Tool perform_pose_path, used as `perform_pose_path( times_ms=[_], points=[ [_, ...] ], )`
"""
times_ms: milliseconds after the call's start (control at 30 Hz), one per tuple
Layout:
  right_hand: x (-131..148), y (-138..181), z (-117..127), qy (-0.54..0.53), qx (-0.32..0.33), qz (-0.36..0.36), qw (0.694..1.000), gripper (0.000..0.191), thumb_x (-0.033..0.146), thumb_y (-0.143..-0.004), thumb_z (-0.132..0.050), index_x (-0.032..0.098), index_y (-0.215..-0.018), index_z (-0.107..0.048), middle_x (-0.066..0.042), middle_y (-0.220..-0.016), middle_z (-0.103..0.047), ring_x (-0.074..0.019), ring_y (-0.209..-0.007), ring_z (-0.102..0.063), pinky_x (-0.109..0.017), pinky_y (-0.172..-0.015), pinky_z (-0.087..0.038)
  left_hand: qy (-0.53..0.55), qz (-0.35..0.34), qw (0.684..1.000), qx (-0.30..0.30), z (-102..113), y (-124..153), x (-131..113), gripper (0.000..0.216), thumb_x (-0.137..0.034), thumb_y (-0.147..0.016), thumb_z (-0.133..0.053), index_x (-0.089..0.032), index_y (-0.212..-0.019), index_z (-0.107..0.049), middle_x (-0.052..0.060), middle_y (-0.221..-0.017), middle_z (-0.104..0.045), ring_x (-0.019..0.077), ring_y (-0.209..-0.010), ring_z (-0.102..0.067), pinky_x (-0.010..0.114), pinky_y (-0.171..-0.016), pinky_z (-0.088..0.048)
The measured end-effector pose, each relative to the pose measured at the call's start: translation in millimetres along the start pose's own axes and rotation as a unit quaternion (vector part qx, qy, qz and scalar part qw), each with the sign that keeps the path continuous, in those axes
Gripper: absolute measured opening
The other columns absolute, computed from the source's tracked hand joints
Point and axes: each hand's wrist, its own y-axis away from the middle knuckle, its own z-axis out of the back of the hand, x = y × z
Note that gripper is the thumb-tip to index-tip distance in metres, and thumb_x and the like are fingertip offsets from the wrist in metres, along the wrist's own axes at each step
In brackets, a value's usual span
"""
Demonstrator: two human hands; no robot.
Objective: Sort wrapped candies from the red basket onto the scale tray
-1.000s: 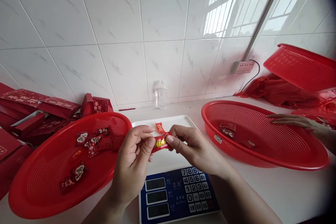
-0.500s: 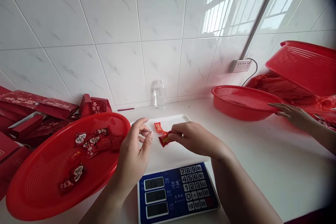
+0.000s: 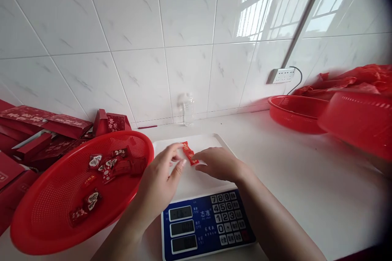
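Small red wrapped candies point(image 3: 187, 149) lie close together in a slanting line on the white pan point(image 3: 180, 185) of a digital scale. My left hand point(image 3: 163, 173) hovers over the pan's left side, fingers curved and apart, with nothing in it. From the right, my right hand point(image 3: 219, 164) reaches over the pan. Its fingertips are at the lower end of the candies, thumb and forefinger spread; whether they touch is unclear. Below the pan is the scale's blue panel point(image 3: 208, 224) with its displays and keys.
A red perforated basket point(image 3: 36, 212) with several wrapped candies stands at left, dark red boxes point(image 3: 67, 124) behind it. A clear bottle point(image 3: 188, 110) stands by the tiled wall. At right are a red basket point(image 3: 283, 118), a blurred lifted basket point(image 3: 361, 124) and red bags point(image 3: 361, 77).
My right hand has opened from its pinch on a dark red candy, which no longer shows. At right, a co-worker's hand has moved and one red basket has been shifted toward the front right.
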Motion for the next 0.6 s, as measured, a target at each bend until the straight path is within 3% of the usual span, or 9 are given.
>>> perform_pose_path(
  times_ms=[167,300,367,467,533,600],
  points=[
    [-5,12,10,-0.003,-0.07,0.017,0.997,0.029,0.028,-0.098,-0.051,0.026,-0.12,-0.07,-0.006,-0.115,-0.076,-0.0283,-0.102,-0.071,-0.044,-0.084,-0.054,0.014,-0.008,0.992,0.124,8,10,-13,0.029,-0.03,-0.096,-0.055,-0.03,-0.125,-0.061,0.007,-0.114,-0.073,0.0242,-0.103,-0.069,0.035,-0.08,-0.057],
    [-8,24,16,0.008,-0.122,0.046,0.991,0.037,0.027,-0.094,-0.055,0.024,-0.13,-0.065,-0.008,-0.114,-0.076,-0.0301,-0.097,-0.073,-0.044,-0.076,-0.058,-0.088,0.069,0.976,0.187,36,3,-1,0.033,-0.034,-0.098,-0.051,-0.027,-0.13,-0.057,0.007,-0.127,-0.068,0.0252,-0.117,-0.064,0.039,-0.097,-0.051],
    [-7,29,17,0.015,-0.137,0.066,0.988,0.038,0.028,-0.094,-0.054,0.026,-0.13,-0.065,-0.007,-0.113,-0.076,-0.0292,-0.093,-0.074,-0.042,-0.073,-0.059,-0.15,0.13,0.956,0.216,54,-9,23,0.036,-0.038,-0.1,-0.047,-0.029,-0.134,-0.056,0.007,-0.132,-0.066,0.0258,-0.12,-0.063,0.04,-0.1,-0.049],
    [-5,35,19,0.026,-0.153,0.092,0.984,0.038,0.032,-0.096,-0.05,0.028,-0.131,-0.064,-0.006,-0.116,-0.075,-0.0289,-0.094,-0.075,-0.043,-0.076,-0.06,-0.212,0.191,0.932,0.225,76,-26,79,0.034,-0.034,-0.098,-0.053,-0.022,-0.129,-0.059,0.011,-0.131,-0.064,0.0282,-0.121,-0.06,0.047,-0.102,-0.047],
    [-4,38,20,0.03,-0.158,0.102,0.982,0.039,0.035,-0.097,-0.047,0.029,-0.132,-0.063,-0.006,-0.118,-0.075,-0.0298,-0.097,-0.074,-0.045,-0.078,-0.06,-0.253,0.233,0.91,0.233,85,-30,117,0.038,-0.034,-0.094,-0.061,-0.019,-0.13,-0.058,0.012,-0.137,-0.058,0.0288,-0.121,-0.058,0.054,-0.101,-0.047],
    [-5,40,21,0.029,-0.161,0.107,0.981,0.041,0.037,-0.098,-0.046,0.029,-0.134,-0.062,-0.006,-0.12,-0.074,-0.0305,-0.1,-0.073,-0.046,-0.079,-0.06,-0.273,0.267,0.889,0.252,92,-27,147,0.039,-0.033,-0.093,-0.063,-0.019,-0.129,-0.058,0.011,-0.136,-0.057,0.0282,-0.118,-0.059,0.052,-0.097,-0.05]
  ],
)
